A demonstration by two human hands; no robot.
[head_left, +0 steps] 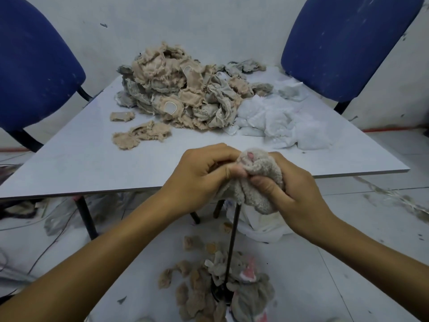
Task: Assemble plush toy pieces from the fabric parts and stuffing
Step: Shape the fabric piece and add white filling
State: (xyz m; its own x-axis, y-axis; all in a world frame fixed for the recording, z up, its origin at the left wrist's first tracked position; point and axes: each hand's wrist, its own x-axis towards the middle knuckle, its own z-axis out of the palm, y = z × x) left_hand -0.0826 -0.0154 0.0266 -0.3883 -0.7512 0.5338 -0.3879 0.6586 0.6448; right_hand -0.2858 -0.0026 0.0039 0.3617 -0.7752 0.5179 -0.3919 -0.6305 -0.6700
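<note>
A grey-beige plush piece [256,173] with a small pink spot on top is held over the table's near edge. My left hand [199,177] pinches its left side with curled fingers, and my right hand [294,194] grips its right side, thumb pressed into the fabric. A thin black rod [232,247] runs upright from a dark base on the floor into the bottom of the piece. On the table behind lies a big heap of beige and grey fabric parts [183,89], with white stuffing [278,122] to its right.
Two loose beige pieces [139,133] lie left of the heap on the grey table [81,163]. Several plush pieces [209,291] lie on the floor around the rod's base. Blue chairs stand at far left [34,66] and far right [343,43]. A white bag [260,226] sits under the table.
</note>
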